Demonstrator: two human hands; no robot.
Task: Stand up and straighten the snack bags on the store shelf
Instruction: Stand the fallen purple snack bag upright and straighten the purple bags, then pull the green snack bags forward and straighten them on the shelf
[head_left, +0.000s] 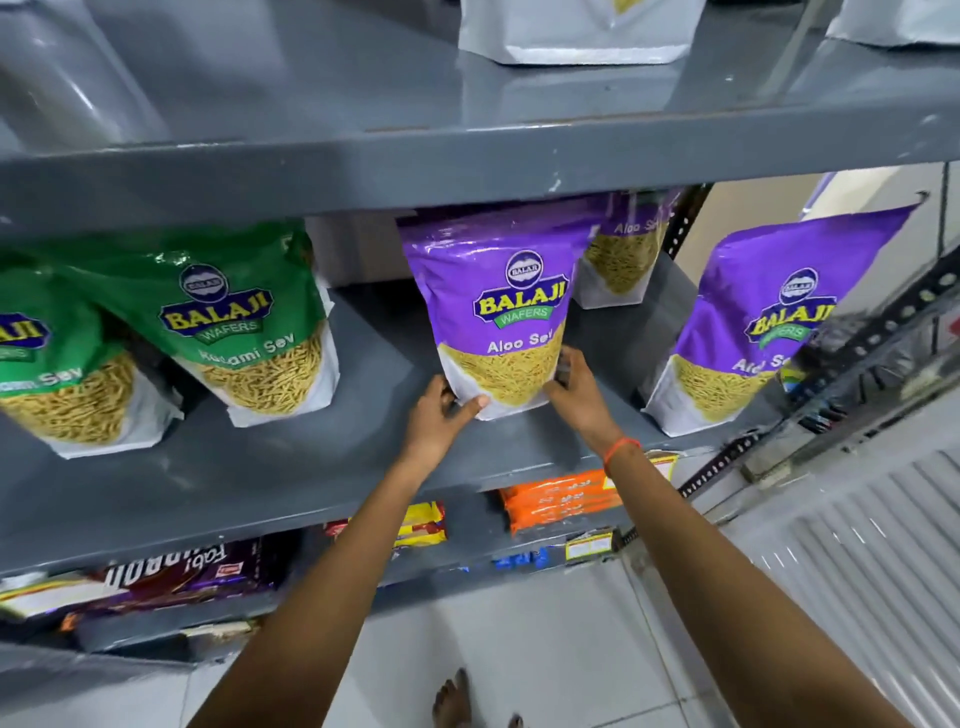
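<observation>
The step in hand looks like squaring the purple Aloo Sev bag (498, 306) on the grey shelf (291, 467) — it stands between both hands, base down, label facing out. To do it well, I would keep the pressure low on the two bottom corners, press the gusset flat so the pouch sits on its full base, and turn it only slightly until its face runs parallel with the shelf's front edge; squeezing higher up would likely crumple the film and tip it. The left hand (441, 415) is partly closed around the lower-left corner, thumb across the front of the white base, the other fingers behind and out of view. The right hand (576, 384) cups the lower-right corner with fingers curled against the side; how tightly it grips cannot be told. Off beyond the right hand a second purple Aloo Sev bag (769, 322) leans, and a third (628, 249) stands behind. Out past the left hand two green Ratlami Sev bags (234, 322) tilt — probably next for straightening.
</observation>
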